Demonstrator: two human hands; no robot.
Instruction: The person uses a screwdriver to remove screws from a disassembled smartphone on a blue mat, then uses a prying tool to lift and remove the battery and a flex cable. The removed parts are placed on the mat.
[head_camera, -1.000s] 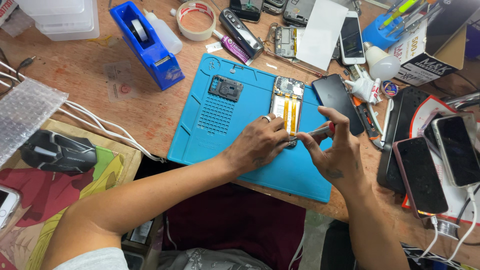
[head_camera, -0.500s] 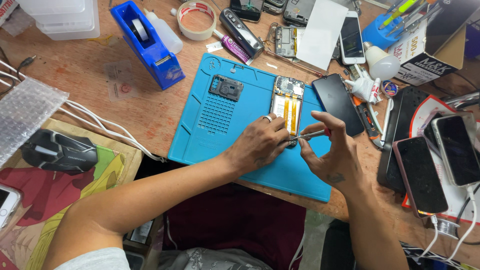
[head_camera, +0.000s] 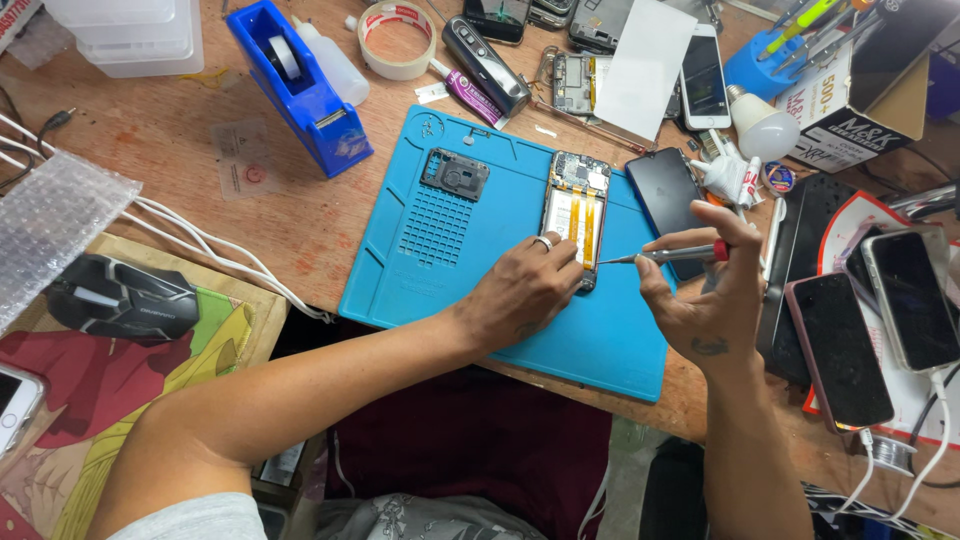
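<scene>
Head: right hand (head_camera: 705, 300) grips screwdriver (head_camera: 665, 256)

Bare forearms — a silver ring on the left hand (head_camera: 522, 292).

Your right hand (head_camera: 705, 300) has lifted clear of the opened phone (head_camera: 575, 215); its screwdriver (head_camera: 665, 255) now lies level, tip just right of the phone's lower edge rather than on it.

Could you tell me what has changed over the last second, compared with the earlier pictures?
The right hand has drawn back to its own side, and its screwdriver now lies level with the tip clear of the opened phone. The left hand still rests on the phone's lower end; the blue mat is unmoved.
</scene>
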